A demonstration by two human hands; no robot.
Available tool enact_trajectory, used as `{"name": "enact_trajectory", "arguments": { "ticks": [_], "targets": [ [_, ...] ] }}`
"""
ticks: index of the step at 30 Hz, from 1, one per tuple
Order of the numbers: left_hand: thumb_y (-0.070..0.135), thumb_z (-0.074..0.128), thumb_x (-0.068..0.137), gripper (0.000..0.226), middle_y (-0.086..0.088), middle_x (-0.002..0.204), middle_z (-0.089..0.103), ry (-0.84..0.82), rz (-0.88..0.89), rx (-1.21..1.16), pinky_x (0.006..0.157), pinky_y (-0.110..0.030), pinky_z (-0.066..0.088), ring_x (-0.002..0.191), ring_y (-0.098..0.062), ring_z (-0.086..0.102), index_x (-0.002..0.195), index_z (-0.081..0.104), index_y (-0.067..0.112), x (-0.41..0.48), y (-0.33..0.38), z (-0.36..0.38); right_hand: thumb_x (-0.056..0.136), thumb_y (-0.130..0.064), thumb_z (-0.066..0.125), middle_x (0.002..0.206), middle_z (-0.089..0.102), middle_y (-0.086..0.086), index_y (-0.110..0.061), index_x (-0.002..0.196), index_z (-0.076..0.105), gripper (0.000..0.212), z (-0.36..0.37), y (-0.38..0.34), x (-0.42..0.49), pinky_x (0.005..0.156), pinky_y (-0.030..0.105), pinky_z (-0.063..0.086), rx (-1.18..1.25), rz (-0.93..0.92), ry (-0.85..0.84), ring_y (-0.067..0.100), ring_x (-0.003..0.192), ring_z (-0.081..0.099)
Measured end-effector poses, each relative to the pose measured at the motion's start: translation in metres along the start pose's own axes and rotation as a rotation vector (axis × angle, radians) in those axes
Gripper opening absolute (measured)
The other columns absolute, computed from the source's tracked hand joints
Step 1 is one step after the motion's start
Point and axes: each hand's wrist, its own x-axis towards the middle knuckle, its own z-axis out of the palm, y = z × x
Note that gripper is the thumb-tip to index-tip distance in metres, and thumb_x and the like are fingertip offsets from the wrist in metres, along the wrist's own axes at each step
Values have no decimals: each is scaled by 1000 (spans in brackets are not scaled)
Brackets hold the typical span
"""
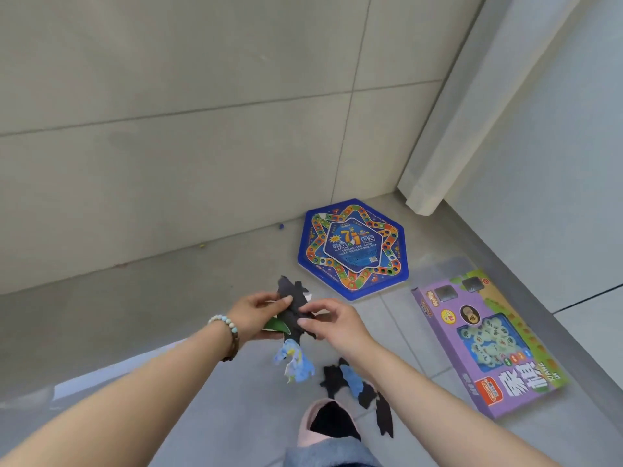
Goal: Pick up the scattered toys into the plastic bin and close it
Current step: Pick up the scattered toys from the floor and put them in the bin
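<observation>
At the left we see our left hand, a bead bracelet on its wrist, its grip curled around a bunch of flat toy pieces, dark, green and blue, held above the floor. Our right hand pinches the same bunch from the other side. Below it, loose pieces lie beside our slipper. Further right a hexagonal game board lies flat, then a purple game box.
</observation>
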Motion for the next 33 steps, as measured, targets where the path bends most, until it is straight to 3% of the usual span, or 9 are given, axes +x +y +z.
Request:
{"name": "enact_trajectory", "arguments": {
  "ticks": [6,11,17,21,23,25,27,29,33],
  "targets": [
    [19,65,86,18,0,69,69,124,149,-163,53,-22,55,56,-9,66,98,65,7,-107,59,-96,86,-26,65,98,65,0,-18,111,53,28,87,-106,-28,58,17,45,-29,84,-222,10,76,63],
    [15,62,88,19,-9,85,66,340,142,-392,49,-23,54,59,-13,66,102,63,4,-206,36,-215,98,-32,44,108,66,5,-21,114,50,21,227,-157,-69,69,33,51,-6,303,-535,21,83,63],
    [11,56,91,10,-16,89,63,592,132,-659,45,-23,55,68,-20,63,97,58,3,-314,-31,-341,98,-22,44,91,62,6,-16,99,52,10,411,-168,-119,54,28,49,-169,297,-719,21,69,60],
    [22,58,91,35,-16,105,59,860,177,-788,57,-26,57,83,-26,61,119,52,1,-362,-63,-421,99,-23,43,99,64,12,-13,102,51,13,517,-182,-143,46,23,49,-119,288,-758,19,67,58],
    [47,58,86,71,-12,119,55,924,58,-701,71,-31,52,99,-27,58,136,38,2,-376,-78,-448,98,-30,45,115,58,10,-11,125,44,33,545,-188,-148,61,27,54,-72,252,-687,22,90,60],
    [66,50,80,95,-8,106,54,920,-138,-515,66,-27,51,88,-24,55,146,22,4,-384,-93,-456,96,-35,48,136,45,8,-14,139,35,50,545,-183,-145,87,35,49,-201,201,-624,24,115,51],
    [70,51,76,103,-11,129,50,945,-190,-337,86,-33,52,109,-28,53,148,14,6,-379,-104,-451,96,-33,49,132,48,10,-11,139,36,50,517,-177,-142,93,39,46,-301,189,-607,24,108,54],
    [62,54,80,96,-10,151,28,927,-113,-213,102,-37,40,132,-30,38,149,13,9,-370,-99,-433,96,-30,49,133,49,14,-10,135,41,46,474,-171,-129,100,41,44,-391,174,-590,29,109,57],
    [46,59,85,79,-6,148,34,820,113,-51,107,-34,35,132,-23,39,145,24,10,-334,-58,-378,91,-33,58,133,48,2,-15,134,44,49,356,-170,-86,93,36,46,-533,153,-503,23,111,52]
  ]
}}
